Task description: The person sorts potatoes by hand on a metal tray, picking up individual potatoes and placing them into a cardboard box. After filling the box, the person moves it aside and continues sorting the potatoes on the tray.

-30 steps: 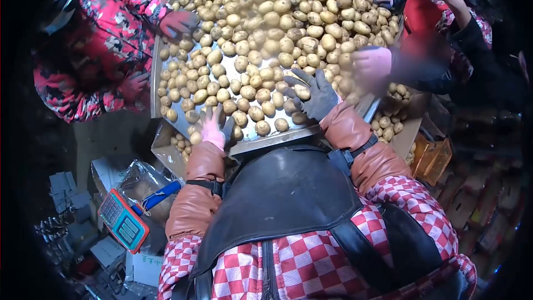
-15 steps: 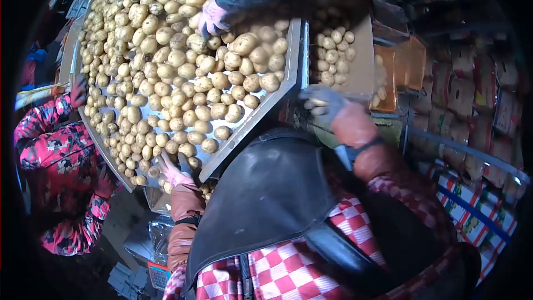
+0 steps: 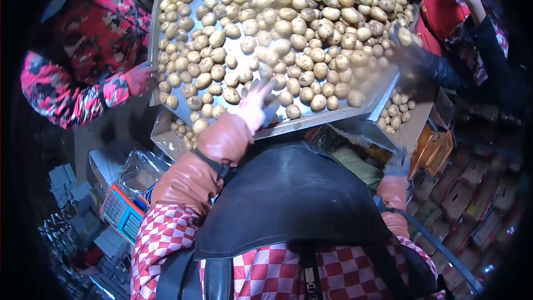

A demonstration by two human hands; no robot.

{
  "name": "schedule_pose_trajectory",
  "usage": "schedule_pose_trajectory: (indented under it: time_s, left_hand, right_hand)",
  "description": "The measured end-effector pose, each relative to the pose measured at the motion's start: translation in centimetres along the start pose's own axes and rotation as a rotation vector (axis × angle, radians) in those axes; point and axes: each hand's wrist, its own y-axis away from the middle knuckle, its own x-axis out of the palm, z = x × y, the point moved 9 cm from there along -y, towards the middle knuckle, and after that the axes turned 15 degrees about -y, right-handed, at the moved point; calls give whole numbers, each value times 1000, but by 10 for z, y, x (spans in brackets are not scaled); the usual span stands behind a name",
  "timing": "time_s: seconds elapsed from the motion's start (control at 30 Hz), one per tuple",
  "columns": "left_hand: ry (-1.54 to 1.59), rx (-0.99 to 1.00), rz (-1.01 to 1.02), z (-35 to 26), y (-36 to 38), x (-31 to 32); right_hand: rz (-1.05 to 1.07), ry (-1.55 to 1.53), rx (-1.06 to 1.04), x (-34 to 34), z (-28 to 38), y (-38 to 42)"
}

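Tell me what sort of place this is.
Probably a potato sorting and packing station, in a warehouse or market. A big metal sorting table is heaped with potatoes, several gloved people work around it, cardboard boxes are stacked at the right, and a weighing scale sits at lower left.

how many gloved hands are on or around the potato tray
6 seen: left hand on the potatoes, right hand below the tray, two at left, two at right; more may be hidden.

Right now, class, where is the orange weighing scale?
In the head view the orange weighing scale sits low on the person's left, beside the checked sleeve, below the metal tray of potatoes.
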Motion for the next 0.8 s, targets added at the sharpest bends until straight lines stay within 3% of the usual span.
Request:
schedule_pose_trajectory:
  time_s: [0.03, 0.1, 0.13, 0.17, 0.2, 0.23, 0.27, 0.3, 0.33, 0.4, 0.47, 0.57, 0.6, 0.67, 0.8]
  left_hand:
    - [1, -40, -84, 29, 12, -14]
    - [-31, -173, -301, 99, 49, -51]
    - [-65, -269, -432, 133, 70, -71]
    - [-275, -484, -518, 155, 97, -85]
    - [-489, -703, -597, 167, 124, -97]
    - [-483, -717, -603, 171, 127, -96]
    - [-185, -898, -572, 196, 135, -81]
    - [123, -1062, -530, 220, 139, -56]
    - [161, -781, -476, 272, 114, -14]
    - [77, -956, -284, 223, 118, -27]
    - [27, -939, -315, 223, 122, -16]
    - [-18, -886, -364, 213, 123, -12]
    - [12, -877, -377, 206, 122, -13]
    - [-42, -871, -405, 192, 119, -13]
    - [-151, -816, -460, 177, 121, -9]
  right_hand:
    - [-208, 619, -44, 111, -37, 22]
    - [-12, 583, -38, 185, -95, -3]
    - [18, 709, 61, 226, -126, -7]
    - [49, 837, 159, 263, -157, -10]
    - [183, 783, 208, 289, -193, -14]
    - [607, 1345, -122, 336, -212, -8]
    - [608, 1320, -120, 371, -239, -2]
    - [568, 1216, 125, 370, -276, -18]
    - [988, 1398, -166, 406, -302, -8]
    - [1062, 1997, -112, 439, -355, 1]
    - [1290, 2266, -343, 436, -404, -16]
    - [1226, 2519, -168, 449, -418, 3]
    - [1245, 2527, -163, 450, -424, 10]
    - [1080, 2590, -174, 457, -426, 6]
    - [1099, 2519, -99, 445, -438, -18]
